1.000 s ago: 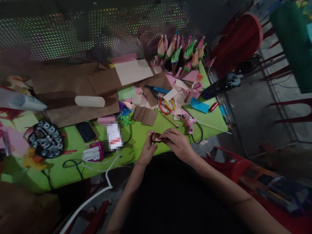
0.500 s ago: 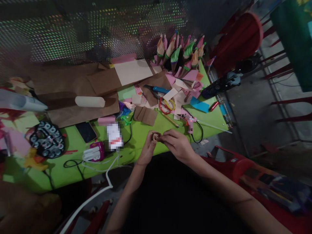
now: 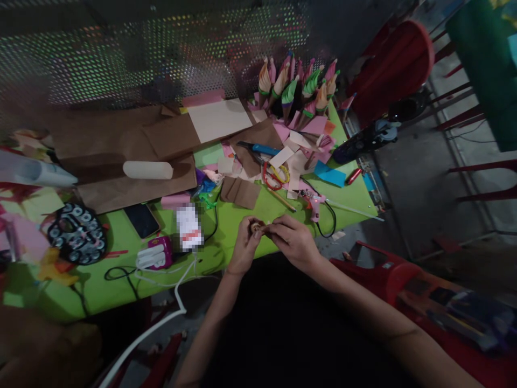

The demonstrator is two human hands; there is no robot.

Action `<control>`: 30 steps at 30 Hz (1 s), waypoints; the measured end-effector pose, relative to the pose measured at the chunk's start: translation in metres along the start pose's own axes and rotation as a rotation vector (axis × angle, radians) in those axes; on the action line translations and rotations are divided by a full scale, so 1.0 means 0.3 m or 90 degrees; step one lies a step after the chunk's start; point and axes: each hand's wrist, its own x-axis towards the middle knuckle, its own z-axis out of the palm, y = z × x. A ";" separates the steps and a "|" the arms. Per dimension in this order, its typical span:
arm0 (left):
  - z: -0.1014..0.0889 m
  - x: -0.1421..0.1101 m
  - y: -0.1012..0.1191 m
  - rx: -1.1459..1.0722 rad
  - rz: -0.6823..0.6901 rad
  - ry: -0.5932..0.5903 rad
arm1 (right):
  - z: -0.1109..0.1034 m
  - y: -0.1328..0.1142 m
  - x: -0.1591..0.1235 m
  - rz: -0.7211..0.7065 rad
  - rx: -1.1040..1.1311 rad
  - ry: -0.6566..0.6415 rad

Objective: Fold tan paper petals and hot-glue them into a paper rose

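Two sets of fingers [image 3: 278, 228] meet at one small brown piece [image 3: 256, 227]. Left hand [image 3: 243, 254]: fingers curled round the piece's outer side, thumb on the near side, narrow grip. Right hand [image 3: 295, 240]: thumb and fingertips pinched at the piece's right edge. Piece sits between the hands, held above the green surface [image 3: 343, 207], close to its near edge; paler inside, detail too small to tell.

Just beyond the fingers: overlapped brown cards [image 3: 240, 193], thin stick [image 3: 287, 200] lying slantwise. Pink glue gun [image 3: 318, 206] to the right, small red light on. Behind those: red loop [image 3: 272, 178] beside yellow loop [image 3: 283, 173], blue-handled tool [image 3: 264, 149], loose paper scraps around.

Back right: upright cones [image 3: 290, 92] with swirled tops, clustered. Left: pale roll [image 3: 147, 170] on brown paper [image 3: 113, 132], dark phone [image 3: 141, 220] nearer the person.
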 end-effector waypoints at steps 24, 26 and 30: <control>0.006 0.012 0.008 -0.009 0.017 0.050 | -0.018 -0.025 -0.011 0.078 -0.040 0.012; 0.010 0.012 0.010 -0.006 0.016 0.061 | -0.015 -0.027 -0.012 0.077 -0.044 0.015; 0.015 0.008 0.008 0.002 0.006 0.078 | -0.015 -0.033 -0.009 0.064 -0.050 0.018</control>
